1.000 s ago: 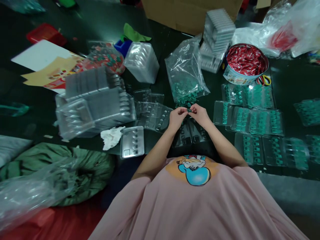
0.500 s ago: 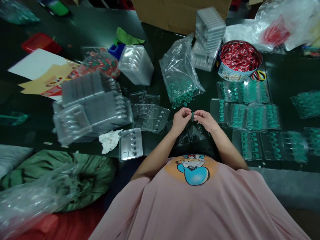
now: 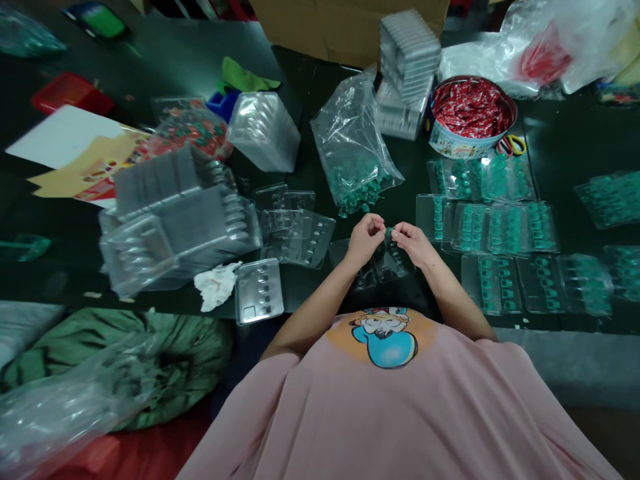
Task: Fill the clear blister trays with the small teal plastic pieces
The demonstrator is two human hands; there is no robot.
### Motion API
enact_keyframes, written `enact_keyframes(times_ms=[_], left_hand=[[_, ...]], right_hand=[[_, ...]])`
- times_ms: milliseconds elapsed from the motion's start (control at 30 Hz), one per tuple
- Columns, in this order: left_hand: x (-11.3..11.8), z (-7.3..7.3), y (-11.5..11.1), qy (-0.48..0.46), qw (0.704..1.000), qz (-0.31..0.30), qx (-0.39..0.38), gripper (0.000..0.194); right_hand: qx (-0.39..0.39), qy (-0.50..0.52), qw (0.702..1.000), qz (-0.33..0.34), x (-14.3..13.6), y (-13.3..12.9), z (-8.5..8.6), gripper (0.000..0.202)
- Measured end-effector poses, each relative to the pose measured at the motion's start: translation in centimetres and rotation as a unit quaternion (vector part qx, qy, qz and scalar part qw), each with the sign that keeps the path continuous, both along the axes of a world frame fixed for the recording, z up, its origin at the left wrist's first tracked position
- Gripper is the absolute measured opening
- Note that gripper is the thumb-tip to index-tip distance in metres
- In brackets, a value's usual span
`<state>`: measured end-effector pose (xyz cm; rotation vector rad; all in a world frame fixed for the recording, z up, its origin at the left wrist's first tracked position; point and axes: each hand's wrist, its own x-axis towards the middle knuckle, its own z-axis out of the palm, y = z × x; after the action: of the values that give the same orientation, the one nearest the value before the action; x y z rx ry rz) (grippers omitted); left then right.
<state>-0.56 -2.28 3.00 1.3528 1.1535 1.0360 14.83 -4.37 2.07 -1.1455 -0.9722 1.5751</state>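
My left hand (image 3: 367,240) and my right hand (image 3: 412,244) meet over the dark table, each with thumb and fingers pinched together. Between their fingertips is a small green translucent plastic piece (image 3: 388,233), too small to make out fully. Just below lies a clear plastic blister tray (image 3: 393,265) with moulded pockets, partly hidden by my hands. Another clear tray (image 3: 364,272) sits under my left wrist. Beyond my fingers, a clear bag (image 3: 345,127) spills loose green pieces (image 3: 361,199) onto the table.
Trays filled with green pieces (image 3: 505,227) lie in rows at right. A round tin (image 3: 467,143) of red packets and scissors (image 3: 511,145) stand behind them. Stacked clear trays (image 3: 175,220), a crumpled white tissue (image 3: 216,287) and a single tray (image 3: 259,291) are at left.
My fingertips have drawn slightly apart around the green piece, and my right hand sits a little lower. The whole view has shifted slightly with my head.
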Motion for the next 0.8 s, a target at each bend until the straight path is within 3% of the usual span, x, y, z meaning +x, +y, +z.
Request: enact_keyframes(times_ms=[167, 367, 567, 800], left_hand=[[0.7, -0.7, 0.1, -0.083, 0.994, 0.042, -0.06, 0.022], [0.9, -1.3, 0.0, -0.125, 0.984, 0.04, -0.116, 0.012], [0.6, -0.8, -0.1, -0.022, 0.999, -0.026, -0.004, 0.032], [0.4, -0.2, -0.5, 0.131, 0.982, -0.07, 0.115, 0.019]], right_hand=[[0.035, 0.008, 0.996, -0.084, -1.0, -0.4, 0.1, 0.038], [-0.055, 0.08, 0.988, -0.123, -0.7, -0.3, 0.0, 0.045], [-0.071, 0.093, 0.984, -0.135, -0.4, -0.4, 0.2, 0.046], [-0.046, 0.006, 0.992, -0.114, 0.7, -1.3, -0.5, 0.042]])
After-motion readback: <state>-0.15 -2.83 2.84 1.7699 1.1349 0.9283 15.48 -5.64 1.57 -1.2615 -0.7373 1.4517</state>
